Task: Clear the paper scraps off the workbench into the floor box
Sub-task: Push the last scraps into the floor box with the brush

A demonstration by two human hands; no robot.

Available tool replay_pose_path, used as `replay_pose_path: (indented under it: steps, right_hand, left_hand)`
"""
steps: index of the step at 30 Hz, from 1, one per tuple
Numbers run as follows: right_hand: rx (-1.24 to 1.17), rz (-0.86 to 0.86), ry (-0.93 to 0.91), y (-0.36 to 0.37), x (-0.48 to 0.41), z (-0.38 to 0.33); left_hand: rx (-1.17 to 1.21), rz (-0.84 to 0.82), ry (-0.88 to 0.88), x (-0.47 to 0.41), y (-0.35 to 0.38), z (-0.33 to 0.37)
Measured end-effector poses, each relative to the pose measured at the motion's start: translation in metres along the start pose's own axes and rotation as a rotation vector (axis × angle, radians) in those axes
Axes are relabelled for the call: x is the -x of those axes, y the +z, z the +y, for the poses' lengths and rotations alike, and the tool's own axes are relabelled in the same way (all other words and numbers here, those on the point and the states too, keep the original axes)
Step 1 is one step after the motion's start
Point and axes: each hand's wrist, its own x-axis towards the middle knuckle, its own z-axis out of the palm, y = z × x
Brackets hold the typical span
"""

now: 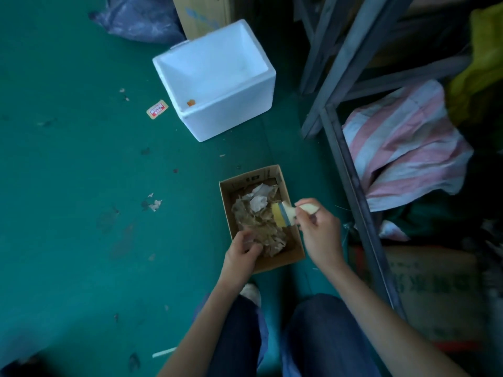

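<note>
Grip: left hand (242, 251) has its fingers curled into the paper scraps (258, 213) at the near-left corner of the cardboard box (280, 261). It looks to be holding a wad, though whether it also touches the box wall cannot be told. Right hand (318, 229) pinches the pale handle of a brush (283, 214), with the yellow bristle end over the box's right rim, pointing in toward the heap.

Well left of the left hand: green floor (81, 159) with a few loose bits (155, 204) lying outside the box. Further out and beyond, a small printed label (157, 109).

Between the hands: box on the floor, roughly half filled with crumpled brown and white paper.

Beyond both hands: white foam box (231, 115), near empty apart from a small orange speck inside.

Right of the brush hand: grey metal frame (351, 180) close by, a striped sack (402, 151) behind it.

Progress (judgement): most of the transfer seems done, since the heap is already in the box. The workbench is not in view, so what is left up there is unknown. The floor bits are still to collect.

Room: open floor to the left and beyond. The right side is tight, with the frame leg just beside the brush hand, so any sweep should go leftward. The box walls are low and thin and may shift if pushed.
</note>
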Motion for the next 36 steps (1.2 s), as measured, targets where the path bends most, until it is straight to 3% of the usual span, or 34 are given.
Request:
replay_pose_path:
  steps: [4, 11, 18, 28, 36]
  right_hand:
    - [-0.03, -0.014, -0.009, -0.032, 0.04, -0.056]
    - [-0.062, 0.052, -0.036, -0.106, 0.115, -0.169]
    - [-0.075, 0.149, -0.135, -0.178, 0.186, -0.263]
    - [-0.11, 0.405, -0.189, -0.244, 0.248, -0.295]
    - [-0.262, 0.586, -0.115, -0.302, 0.297, -0.27]
  left_hand:
    - [0.024, 0.058, 0.025, 0.063, -0.005, 0.027]
    - [-0.017, 0.072, 0.138, 0.161, -0.027, 0.131]
    - [-0.084, -0.004, 0.239, 0.261, -0.038, 0.217]
    - [-0.147, -0.161, 0.427, 0.324, -0.023, 0.278]
    - [-0.288, -0.315, 0.554, 0.361, 0.022, 0.294]
